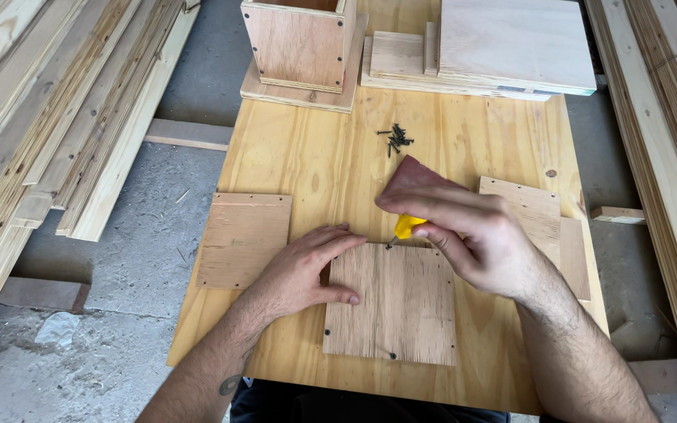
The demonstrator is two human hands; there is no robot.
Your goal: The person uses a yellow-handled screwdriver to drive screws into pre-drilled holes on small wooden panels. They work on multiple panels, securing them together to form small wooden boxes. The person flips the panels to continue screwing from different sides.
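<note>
gripping yellow screwdriver (407, 226), left hand (307, 270) steadying plywood square (393, 301)

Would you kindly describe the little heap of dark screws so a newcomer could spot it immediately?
Start at the yellowish plywood tabletop. Move toward its far end, just short of the open wooden box and the stacked flat boards. The small pile of black screws lies loose there, beyond the reddish-brown sandpaper sheet, the only dark metal cluster among pale wood.

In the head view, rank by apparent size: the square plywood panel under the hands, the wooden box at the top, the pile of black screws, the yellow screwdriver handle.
1. Square plywood panel, nearest the camera, so its lead over the box is unsure.
2. Wooden box, partly cut off.
3. Pile of black screws.
4. Yellow screwdriver handle, mostly hidden in the right hand.
</note>
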